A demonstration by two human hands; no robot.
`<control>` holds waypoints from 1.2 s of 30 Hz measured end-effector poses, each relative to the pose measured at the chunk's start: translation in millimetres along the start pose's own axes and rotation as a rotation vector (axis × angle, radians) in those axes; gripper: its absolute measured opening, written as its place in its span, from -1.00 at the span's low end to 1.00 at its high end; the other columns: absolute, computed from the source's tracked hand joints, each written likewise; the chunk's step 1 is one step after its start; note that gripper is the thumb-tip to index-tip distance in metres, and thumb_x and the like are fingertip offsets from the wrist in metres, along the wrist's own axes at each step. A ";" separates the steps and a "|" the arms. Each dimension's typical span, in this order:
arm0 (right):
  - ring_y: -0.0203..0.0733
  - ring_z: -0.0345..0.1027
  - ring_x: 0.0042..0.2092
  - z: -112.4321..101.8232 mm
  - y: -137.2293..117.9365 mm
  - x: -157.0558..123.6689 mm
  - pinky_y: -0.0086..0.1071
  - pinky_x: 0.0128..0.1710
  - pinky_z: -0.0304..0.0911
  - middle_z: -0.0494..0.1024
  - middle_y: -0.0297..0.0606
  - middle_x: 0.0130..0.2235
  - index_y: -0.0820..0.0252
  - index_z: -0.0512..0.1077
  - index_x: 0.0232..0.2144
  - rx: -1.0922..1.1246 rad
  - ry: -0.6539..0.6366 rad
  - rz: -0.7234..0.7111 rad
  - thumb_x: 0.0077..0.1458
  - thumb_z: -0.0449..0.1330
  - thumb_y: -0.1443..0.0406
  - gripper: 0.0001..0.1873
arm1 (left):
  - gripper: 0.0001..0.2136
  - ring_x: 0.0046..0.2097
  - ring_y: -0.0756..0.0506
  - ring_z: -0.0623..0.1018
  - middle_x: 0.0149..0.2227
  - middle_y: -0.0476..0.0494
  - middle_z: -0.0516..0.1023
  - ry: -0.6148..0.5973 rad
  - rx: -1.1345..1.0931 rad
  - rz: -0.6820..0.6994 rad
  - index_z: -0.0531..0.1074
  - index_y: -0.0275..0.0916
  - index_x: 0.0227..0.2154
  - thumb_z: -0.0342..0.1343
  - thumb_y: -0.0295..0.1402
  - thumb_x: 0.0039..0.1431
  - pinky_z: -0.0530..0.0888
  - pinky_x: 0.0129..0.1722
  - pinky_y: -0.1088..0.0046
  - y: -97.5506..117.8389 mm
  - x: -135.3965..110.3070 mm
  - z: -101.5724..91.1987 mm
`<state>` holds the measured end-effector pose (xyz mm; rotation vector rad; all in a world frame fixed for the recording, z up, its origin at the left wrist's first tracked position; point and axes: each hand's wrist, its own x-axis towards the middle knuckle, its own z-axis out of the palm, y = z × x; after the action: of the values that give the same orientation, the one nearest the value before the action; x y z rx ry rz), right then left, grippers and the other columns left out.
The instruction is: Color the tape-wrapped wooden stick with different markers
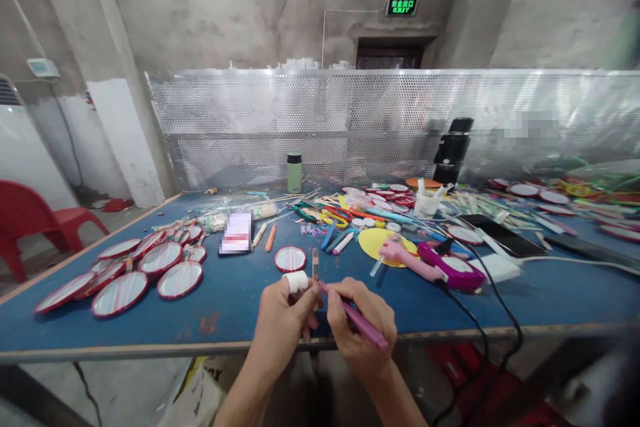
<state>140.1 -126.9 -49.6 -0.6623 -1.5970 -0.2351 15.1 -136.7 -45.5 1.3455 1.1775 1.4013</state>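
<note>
At the table's front edge my left hand [280,320] pinches a small flat wooden stick [315,263] with coloured bands, held upright. White tape [297,281] wraps one of its fingers. My right hand [360,340] grips a purple marker pen [369,328], its tip close to the stick; whether they touch I cannot tell. Just behind the hands lies a round disc with a red rim [290,258]. To the right, a pink and purple glue gun [413,259] lies partly over a yellow disc [373,247].
Several red-rimmed round pieces [161,258] are grouped at left, near a phone [237,232]. Behind stand a green bottle [295,173] and a black flask [453,152]. Markers [343,243], a white cup [427,203] and a black phone [504,235] lie right, with cables. A perforated metal screen [280,113] borders the back.
</note>
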 end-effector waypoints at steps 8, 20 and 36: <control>-0.37 0.36 -0.53 -1.7 -2.8 2.5 -0.50 -0.45 0.25 0.48 -0.39 -0.54 0.18 0.39 -0.45 0.005 0.007 0.000 0.11 0.13 0.45 -0.87 | -0.74 -0.73 0.08 0.30 -0.73 0.04 0.38 -0.003 -0.009 -0.008 0.41 -0.29 -0.53 0.16 -0.18 0.10 0.21 -0.73 0.63 -0.8 0.9 0.1; -0.38 0.34 -0.51 -1.5 -2.3 1.7 -0.51 -0.43 0.24 0.47 -0.39 -0.53 0.18 0.38 -0.44 0.020 0.003 -0.001 0.11 0.13 0.46 -0.87 | -0.71 -0.72 0.09 0.29 -0.73 0.06 0.37 -0.009 0.002 0.003 0.38 -0.28 -0.57 0.16 -0.17 0.11 0.20 -0.72 0.64 -1.7 1.7 -0.2; -0.38 0.32 -0.51 -2.8 0.1 -1.0 -0.50 -0.43 0.23 0.46 -0.39 -0.53 0.20 0.39 -0.43 0.039 -0.012 0.007 0.10 0.13 0.46 -0.88 | -0.73 -0.73 0.09 0.28 -0.74 0.04 0.38 -0.012 -0.017 -0.012 0.39 -0.29 -0.56 0.16 -0.19 0.10 0.20 -0.73 0.64 -0.4 2.4 0.2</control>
<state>142.5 -128.5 -50.1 -0.6403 -1.6065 -0.1947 15.1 -134.2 -45.4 1.3318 1.1611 1.3898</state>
